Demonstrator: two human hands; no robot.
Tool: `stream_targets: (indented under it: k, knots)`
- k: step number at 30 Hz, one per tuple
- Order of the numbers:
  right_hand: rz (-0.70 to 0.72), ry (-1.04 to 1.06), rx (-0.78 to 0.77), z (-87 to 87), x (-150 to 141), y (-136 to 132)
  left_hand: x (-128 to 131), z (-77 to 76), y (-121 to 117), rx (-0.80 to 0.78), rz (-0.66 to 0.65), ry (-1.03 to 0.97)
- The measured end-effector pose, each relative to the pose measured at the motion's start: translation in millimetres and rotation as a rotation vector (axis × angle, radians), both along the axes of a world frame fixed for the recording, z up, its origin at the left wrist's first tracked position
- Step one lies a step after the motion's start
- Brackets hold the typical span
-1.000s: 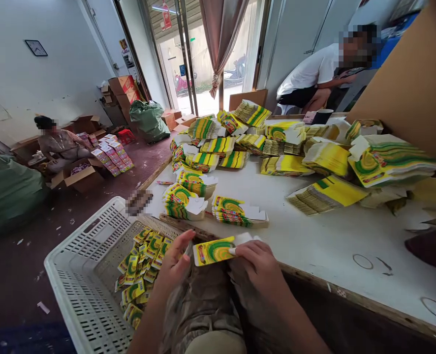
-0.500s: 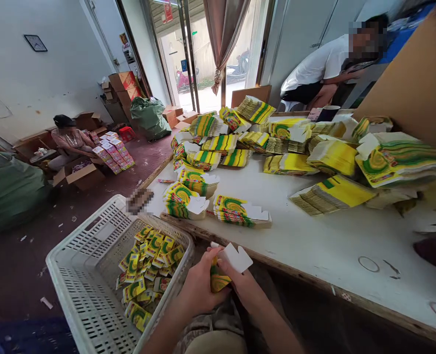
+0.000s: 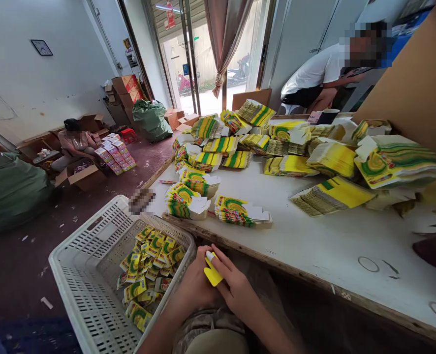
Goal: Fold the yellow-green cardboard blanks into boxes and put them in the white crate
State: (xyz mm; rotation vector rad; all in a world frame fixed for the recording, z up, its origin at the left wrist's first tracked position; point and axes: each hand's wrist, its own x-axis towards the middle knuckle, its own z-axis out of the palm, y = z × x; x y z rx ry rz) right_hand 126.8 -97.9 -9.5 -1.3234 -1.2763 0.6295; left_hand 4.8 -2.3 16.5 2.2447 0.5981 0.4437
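Both my hands meet above my lap, by the table's front edge, around one small yellow carton [image 3: 213,277]. My left hand [image 3: 195,282] is wrapped round the carton and covers most of it. From the right, my right hand [image 3: 236,284] presses its fingers on the carton's end, where a yellow flap shows. A white wrap covers one fingertip there. Left of my hands stands a white plastic basket [image 3: 81,280] with many folded yellow-green cartons [image 3: 153,250] lying loose in it. Ahead on the table, a stack of flat cartons [image 3: 240,211] lies nearest my hands.
The white table [image 3: 314,250] bears many bundles of flat cartons [image 3: 325,196] at its back and right. A cardboard sheet [image 3: 406,83] leans at the right. One person [image 3: 317,73] sits beyond the table, another [image 3: 76,142] among boxes at the left. Green sacks [image 3: 151,120] stand on the floor.
The carton's white end flap stood up before; now a yellow flap shows and the white one is out of sight. My right hand has moved over the carton's end. The view has shifted slightly.
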Motion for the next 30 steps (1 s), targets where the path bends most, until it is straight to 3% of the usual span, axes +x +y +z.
stream_targets:
  k: [6, 10, 16, 21, 25, 28, 30]
  knots:
    - [-0.162, -0.053, 0.018, -9.8, 23, 4, -7, 3.9, 5, 0.037, 0.208, -0.008]
    - [-0.043, -0.075, -0.088, -8.0, 32, 2, -13, 10.6, 12, 0.004, 0.17, 0.043]
    - [0.02, -0.037, -0.147, 10.1, 47, -3, -13, 17.0, 18, -0.029, 0.096, 0.036]
    - [-0.155, 0.009, -0.102, 8.5, 25, 8, -10, 22.5, 16, 0.102, 0.141, 0.001]
    - [-0.106, 0.044, -0.076, 2.0, 12, 13, -26, 22.4, 21, 0.067, 0.167, -0.003]
    - [-0.154, 0.036, -0.066, 4.1, 34, 19, -57, 19.3, 39, 0.126, 0.328, 0.081]
    - [-0.353, -0.078, -0.053, 6.3, 64, 26, -82, 15.3, 57, 0.297, 0.55, 0.218]
